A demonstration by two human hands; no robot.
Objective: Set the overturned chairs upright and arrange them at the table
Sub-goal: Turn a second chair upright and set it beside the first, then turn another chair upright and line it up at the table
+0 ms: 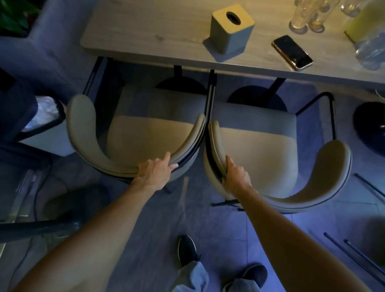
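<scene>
Left hand [155,171], right hand [236,176] on chairs [142,131]

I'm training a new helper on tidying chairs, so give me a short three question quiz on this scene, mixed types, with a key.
1. True or false: the left chair and the right chair both stand upright at the table.
2. What does the left-hand grip hold? A) the table's edge B) the left chair's backrest C) the right chair's seat
3. Which dark flat thing lies on the table right of the tissue box?
Key: 1 true; 2 B; 3 the phone.
</scene>
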